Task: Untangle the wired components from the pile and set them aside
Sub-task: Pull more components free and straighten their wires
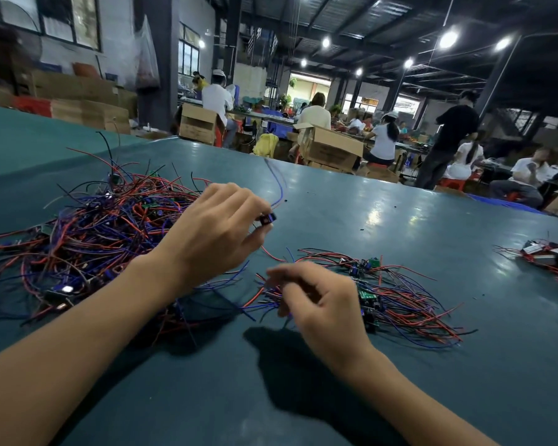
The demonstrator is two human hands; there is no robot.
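Head view: the left hand [213, 226] pinches a small black-and-blue wired component [268, 218] between thumb and fingertips, just above the dark teal tabletop [384, 220]. Its thin blue lead [279, 188] arches up and away from the person. The large tangled pile of red, blue and black wires [91, 226] lies directly left of that hand and under its wrist. The right hand [316, 297] hovers nearer the person with its fingers curled at loose wire ends; blur prevents a finding on whether it grips them. The smaller set-aside bundle of wires with green circuit boards [400, 297] lies just right of the right hand, strands running roughly left to right. The right hand is the nearer one, so placement is judged to call for a carry rightward and toward the person. A further wired bundle [548, 257] sits well apart at the right edge. Open brown cardboard boxes [331, 149] stand beyond the table; their contents are not visible.
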